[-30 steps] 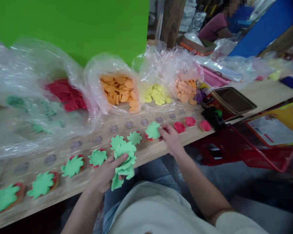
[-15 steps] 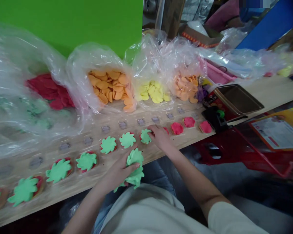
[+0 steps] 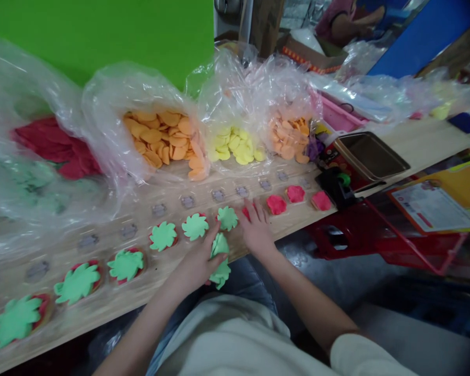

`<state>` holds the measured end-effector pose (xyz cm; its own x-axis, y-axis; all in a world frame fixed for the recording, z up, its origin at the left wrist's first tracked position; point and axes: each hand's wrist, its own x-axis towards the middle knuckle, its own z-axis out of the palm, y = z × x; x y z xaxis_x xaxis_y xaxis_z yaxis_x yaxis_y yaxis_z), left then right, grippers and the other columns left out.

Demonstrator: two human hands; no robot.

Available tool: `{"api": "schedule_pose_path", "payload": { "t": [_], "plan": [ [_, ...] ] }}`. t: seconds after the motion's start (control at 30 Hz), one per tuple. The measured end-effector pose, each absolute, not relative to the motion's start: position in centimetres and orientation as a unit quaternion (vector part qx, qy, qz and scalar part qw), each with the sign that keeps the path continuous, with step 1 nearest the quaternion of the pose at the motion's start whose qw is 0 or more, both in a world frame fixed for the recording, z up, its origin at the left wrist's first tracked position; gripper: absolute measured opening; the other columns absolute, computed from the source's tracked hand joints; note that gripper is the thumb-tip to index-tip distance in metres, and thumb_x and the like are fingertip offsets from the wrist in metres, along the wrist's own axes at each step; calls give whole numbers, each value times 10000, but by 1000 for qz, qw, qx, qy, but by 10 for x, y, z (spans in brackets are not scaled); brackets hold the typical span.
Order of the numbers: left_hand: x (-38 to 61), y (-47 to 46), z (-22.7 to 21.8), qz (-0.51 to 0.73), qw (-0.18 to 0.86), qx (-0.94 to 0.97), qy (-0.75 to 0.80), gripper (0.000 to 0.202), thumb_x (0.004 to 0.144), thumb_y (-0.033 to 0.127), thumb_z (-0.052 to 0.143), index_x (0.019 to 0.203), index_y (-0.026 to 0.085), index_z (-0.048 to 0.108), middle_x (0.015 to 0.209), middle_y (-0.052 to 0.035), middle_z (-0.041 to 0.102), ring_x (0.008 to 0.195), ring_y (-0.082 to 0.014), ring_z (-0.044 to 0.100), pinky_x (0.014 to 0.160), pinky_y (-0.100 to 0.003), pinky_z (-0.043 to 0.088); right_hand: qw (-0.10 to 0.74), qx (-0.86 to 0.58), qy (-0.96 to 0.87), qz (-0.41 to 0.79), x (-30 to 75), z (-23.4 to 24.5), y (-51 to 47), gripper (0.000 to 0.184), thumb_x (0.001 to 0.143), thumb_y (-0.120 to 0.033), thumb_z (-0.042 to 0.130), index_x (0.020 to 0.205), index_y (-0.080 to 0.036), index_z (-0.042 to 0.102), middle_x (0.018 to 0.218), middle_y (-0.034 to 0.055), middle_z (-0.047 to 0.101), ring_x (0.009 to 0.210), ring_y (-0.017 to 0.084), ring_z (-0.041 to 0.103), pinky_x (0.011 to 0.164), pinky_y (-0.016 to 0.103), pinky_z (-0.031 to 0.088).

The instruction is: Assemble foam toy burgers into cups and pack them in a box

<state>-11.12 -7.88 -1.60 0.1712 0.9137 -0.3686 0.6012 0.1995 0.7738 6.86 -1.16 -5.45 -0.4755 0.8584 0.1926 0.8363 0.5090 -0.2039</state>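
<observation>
My left hand [image 3: 199, 263] is closed on a small stack of green, jagged-edged foam pieces [image 3: 220, 269] just over the table's front edge. My right hand [image 3: 256, 232] lies with fingers apart, partly over a red foam piece [image 3: 248, 211] in the row; its fingertips look to be touching it. Just left of those fingers sits a green foam piece [image 3: 227, 218] on a red one. Further left along the row, several more green pieces [image 3: 163, 236] lie on red ones. To the right, scalloped red pieces [image 3: 276, 204] show no green on top.
Behind the row stand clear plastic bags with dark red [image 3: 58, 146], orange [image 3: 160, 136], yellow [image 3: 238, 146] and peach [image 3: 290, 137] foam pieces. A black tape dispenser [image 3: 337, 188] and a brown tin [image 3: 370, 156] are at right. Below is a red plastic crate [image 3: 348, 235]. Another person's arm [image 3: 348, 26] shows beyond.
My right hand has moved off the green piece to the red piece on its right. The left hand, with its green stack, has shifted slightly; the view has swung a little right.
</observation>
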Motion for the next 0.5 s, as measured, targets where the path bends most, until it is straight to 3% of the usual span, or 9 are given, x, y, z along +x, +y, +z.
{"api": "schedule_pose_path", "payload": {
  "t": [0.13, 0.3, 0.4, 0.5],
  "plan": [
    [-105, -83, -9, 128, 439, 650, 607, 688, 796, 281, 462, 1398, 260, 131, 1341, -99, 425, 1172, -296, 452, 938, -404, 364, 145, -478, -864, 67, 72, -53, -28, 441, 799, -75, 437, 1193, -255, 522, 1388, 72, 317, 1315, 296, 109, 1021, 495, 198],
    [-98, -70, -20, 92, 433, 672, 593, 723, 763, 221, 493, 1398, 208, 149, 1339, -153, 414, 1158, -321, 459, 928, -430, 361, 164, -469, -862, 102, 74, -51, -37, 447, 791, -69, 436, 1209, -212, 511, 1402, 83, 290, 1321, 305, 73, 1032, 511, 156],
    [-104, -67, -9, 151, 475, 645, 579, 660, 768, 269, 503, 1374, 230, 245, 1391, -91, 352, 1231, -278, 375, 1001, -403, 296, 243, -482, -816, 209, 74, -40, -31, 378, 827, -143, 429, 1192, -185, 517, 1291, 106, 432, 1255, 264, 280, 1000, 442, 273],
    [-106, -67, 8, 225, 576, 573, 537, 680, 768, 351, 524, 1373, 261, 228, 1413, -38, 315, 1229, -235, 367, 983, -359, 339, 268, -452, -726, 444, 72, -28, -25, 297, 852, -281, 443, 1106, -177, 557, 1006, 71, 610, 935, 185, 557, 772, 311, 465]
  ]
}}
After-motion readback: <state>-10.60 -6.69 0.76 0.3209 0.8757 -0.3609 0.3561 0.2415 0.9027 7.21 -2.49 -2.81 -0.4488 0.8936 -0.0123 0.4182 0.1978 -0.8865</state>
